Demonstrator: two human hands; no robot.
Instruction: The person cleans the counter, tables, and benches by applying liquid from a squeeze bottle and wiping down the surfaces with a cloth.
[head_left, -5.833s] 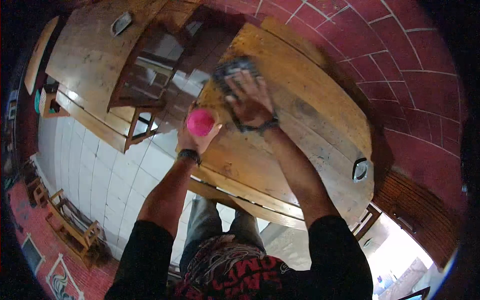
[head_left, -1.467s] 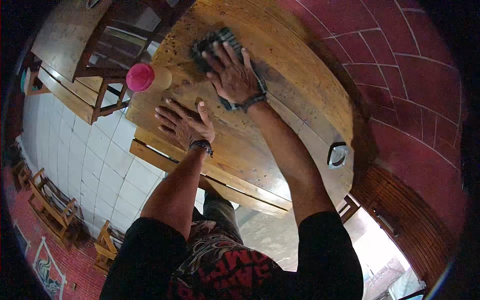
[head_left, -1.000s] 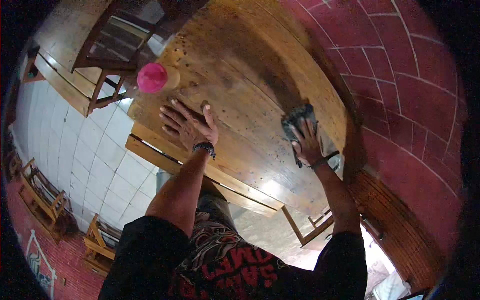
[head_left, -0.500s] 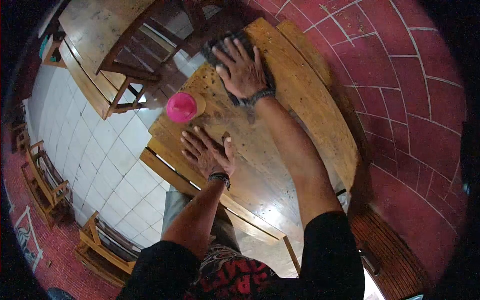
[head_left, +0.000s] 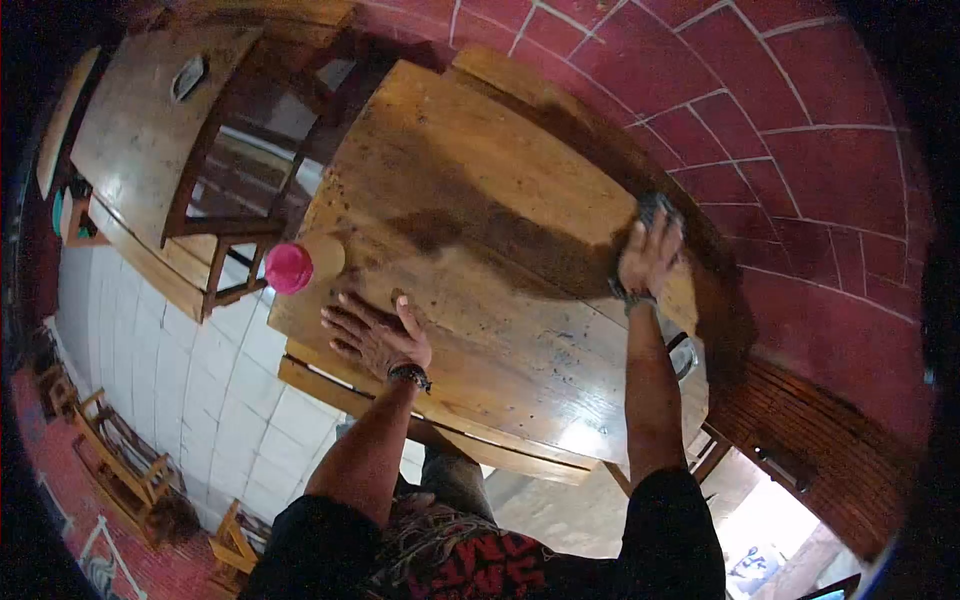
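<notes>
My right hand (head_left: 650,255) is near the far right edge of the wooden table (head_left: 480,340), holding a bunched dark cloth (head_left: 658,207) down against the wood. Its fingers are slightly blurred, and most of the cloth is under them. My left hand (head_left: 376,336) rests flat on the tabletop at the near left, fingers spread and nothing in it. Just beyond that hand, at the left edge, is a container with a bright pink top (head_left: 289,268) and a pale yellowish body.
A round, shiny object (head_left: 683,357) sits by the table's right end. Wooden benches (head_left: 560,112) flank the table's long sides. Another table (head_left: 150,110) with a small item on it stands at the upper left. Wooden chairs (head_left: 120,455) line the lower left, on white tiles.
My right hand has swept the dark cloth from the table's far left part to its right end. My left hand stays flat on the wood. The view has shifted.
</notes>
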